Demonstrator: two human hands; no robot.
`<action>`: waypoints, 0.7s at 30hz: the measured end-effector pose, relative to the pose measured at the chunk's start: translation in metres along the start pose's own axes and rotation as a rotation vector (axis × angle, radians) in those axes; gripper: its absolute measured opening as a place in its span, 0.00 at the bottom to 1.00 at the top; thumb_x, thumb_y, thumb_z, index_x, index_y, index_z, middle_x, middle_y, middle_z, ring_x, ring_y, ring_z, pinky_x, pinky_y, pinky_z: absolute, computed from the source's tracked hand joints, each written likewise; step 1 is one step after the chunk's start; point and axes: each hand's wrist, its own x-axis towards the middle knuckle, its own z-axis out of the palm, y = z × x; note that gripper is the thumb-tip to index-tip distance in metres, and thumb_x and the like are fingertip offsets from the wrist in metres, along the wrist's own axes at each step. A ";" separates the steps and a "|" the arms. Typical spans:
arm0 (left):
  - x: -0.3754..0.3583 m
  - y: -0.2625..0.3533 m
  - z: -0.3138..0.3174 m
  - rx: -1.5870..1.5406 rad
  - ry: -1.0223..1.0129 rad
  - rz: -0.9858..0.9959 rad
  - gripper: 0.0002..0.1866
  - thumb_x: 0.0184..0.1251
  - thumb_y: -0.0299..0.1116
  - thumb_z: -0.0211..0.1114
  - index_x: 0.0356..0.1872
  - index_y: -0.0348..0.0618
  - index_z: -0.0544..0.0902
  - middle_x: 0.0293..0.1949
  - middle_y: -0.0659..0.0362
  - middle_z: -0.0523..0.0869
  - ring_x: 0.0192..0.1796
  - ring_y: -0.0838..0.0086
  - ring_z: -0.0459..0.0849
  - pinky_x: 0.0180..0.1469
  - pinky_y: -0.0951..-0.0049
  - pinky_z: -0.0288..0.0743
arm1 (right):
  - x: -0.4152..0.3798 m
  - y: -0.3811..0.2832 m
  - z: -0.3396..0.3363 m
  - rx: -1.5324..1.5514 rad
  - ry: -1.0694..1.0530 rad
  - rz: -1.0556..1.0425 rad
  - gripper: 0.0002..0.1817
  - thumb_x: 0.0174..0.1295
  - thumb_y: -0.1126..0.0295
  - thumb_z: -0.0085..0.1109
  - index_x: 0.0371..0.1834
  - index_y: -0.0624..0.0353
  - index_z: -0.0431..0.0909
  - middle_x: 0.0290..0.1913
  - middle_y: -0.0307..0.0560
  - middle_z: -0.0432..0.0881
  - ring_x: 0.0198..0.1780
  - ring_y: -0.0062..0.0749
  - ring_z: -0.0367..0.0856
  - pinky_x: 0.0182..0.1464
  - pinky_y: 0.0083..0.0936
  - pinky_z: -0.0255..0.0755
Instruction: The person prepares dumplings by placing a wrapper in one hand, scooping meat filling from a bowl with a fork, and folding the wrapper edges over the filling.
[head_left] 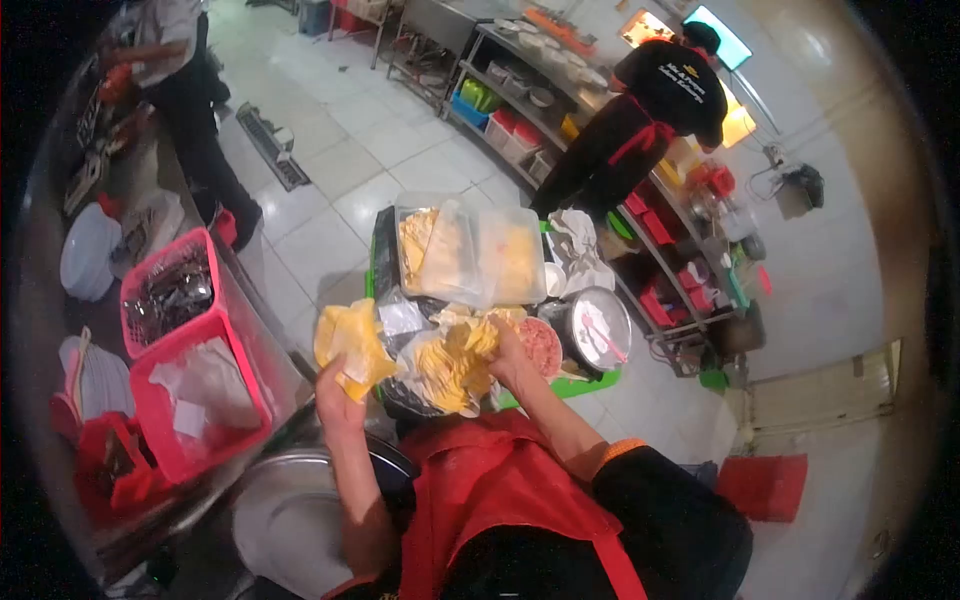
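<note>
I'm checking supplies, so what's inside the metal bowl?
The bowl holds something white, with a pink utensil in it. The bottom is covered, so I can't see it.

We lose some fingers of the left hand (341,392) behind its yellow sheets (352,342), and fingertips of the right hand (507,357) in the yellow pile (442,375). The top edge cuts off the upper-left co-worker (192,120); the apron-wearing co-worker's (675,95) hands are hidden from us.
</note>
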 end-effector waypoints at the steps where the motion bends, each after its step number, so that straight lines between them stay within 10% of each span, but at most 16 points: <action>1: 0.002 -0.001 0.001 -0.009 0.015 0.009 0.26 0.67 0.24 0.56 0.67 0.34 0.67 0.63 0.48 0.76 0.64 0.56 0.77 0.66 0.54 0.71 | -0.003 -0.003 0.009 -0.020 -0.032 -0.023 0.18 0.68 0.53 0.54 0.47 0.57 0.79 0.39 0.42 0.87 0.35 0.32 0.87 0.34 0.27 0.84; 21: 0.010 -0.005 -0.008 -0.002 -0.023 0.024 0.27 0.68 0.25 0.56 0.68 0.33 0.65 0.64 0.46 0.74 0.65 0.53 0.75 0.68 0.51 0.68 | -0.054 0.018 0.069 -0.600 -0.038 0.155 0.19 0.62 0.52 0.63 0.44 0.55 0.79 0.32 0.39 0.85 0.27 0.27 0.83 0.24 0.24 0.74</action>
